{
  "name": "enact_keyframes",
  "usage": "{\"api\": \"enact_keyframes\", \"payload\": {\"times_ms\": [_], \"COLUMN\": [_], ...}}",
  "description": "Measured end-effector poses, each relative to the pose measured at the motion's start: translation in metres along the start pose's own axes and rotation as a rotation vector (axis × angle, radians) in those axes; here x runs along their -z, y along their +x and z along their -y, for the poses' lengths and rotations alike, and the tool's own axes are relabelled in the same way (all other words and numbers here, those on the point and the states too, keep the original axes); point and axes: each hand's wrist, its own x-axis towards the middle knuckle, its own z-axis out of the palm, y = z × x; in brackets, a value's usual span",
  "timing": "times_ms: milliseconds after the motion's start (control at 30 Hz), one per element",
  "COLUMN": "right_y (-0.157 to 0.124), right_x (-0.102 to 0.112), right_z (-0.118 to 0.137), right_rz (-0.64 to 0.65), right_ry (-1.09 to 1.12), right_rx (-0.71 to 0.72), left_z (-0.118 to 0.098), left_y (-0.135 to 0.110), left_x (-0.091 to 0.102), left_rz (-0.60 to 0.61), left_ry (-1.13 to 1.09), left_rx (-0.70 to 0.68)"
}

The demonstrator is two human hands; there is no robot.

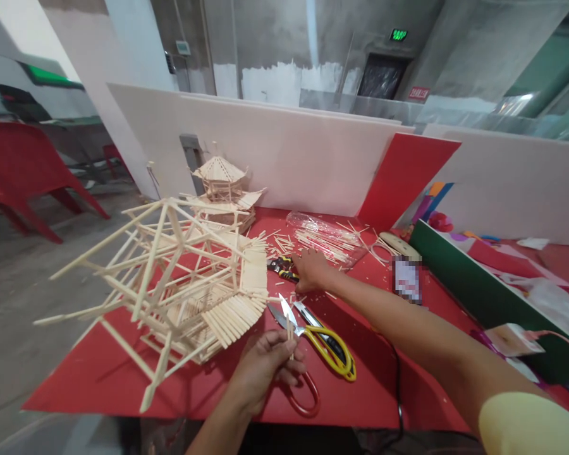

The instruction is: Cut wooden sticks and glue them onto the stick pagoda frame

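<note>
Short wooden sticks (pixel 290 332) stand upright in the pinched fingers of my left hand (pixel 268 360), close to the front edge of the red tabletop. Stretched farther forward, my right hand (pixel 312 270) has its fingers curled around the handles of black-and-yellow pliers (pixel 281 266). Between my hands lie scissors with yellow handles (pixel 329 354) and a utility knife (pixel 313 316). A red looped handle (pixel 306 398) shows below my left hand. Left of both hands stands a stick-built pavilion frame (pixel 171 278) with a partly slatted roof edge.
Behind the frame stands a tiered pagoda model (pixel 220 183) made of sticks. A plastic bag of sticks (pixel 325 240), loose offcuts, a tape roll (pixel 383 253) and a round wooden disc (pixel 401 245) lie beyond my right hand. A green board (pixel 446 284) borders the right side; a black cable (pixel 399 385) crosses the front.
</note>
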Motion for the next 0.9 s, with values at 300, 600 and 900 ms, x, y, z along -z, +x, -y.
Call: {"api": "enact_keyframes", "payload": {"times_ms": [300,600,900], "right_y": [-0.098,-0.199,-0.213], "right_x": [0.032,-0.029,-0.029], "right_z": [0.016,0.072,0.031], "right_rz": [-0.092,-0.106,-0.174], "right_ry": [0.162,0.220,0.554], "right_rx": [0.114,-0.054,-0.101], "left_z": [0.003,0.005,0.002], "left_y": [-0.016,-0.031,-0.049], "left_x": [0.019,0.029,0.029], "left_rz": [-0.078,-0.076,-0.047], "left_ry": [0.056,0.021,0.065], "left_rx": [-0.023,0.006,-0.010]}}
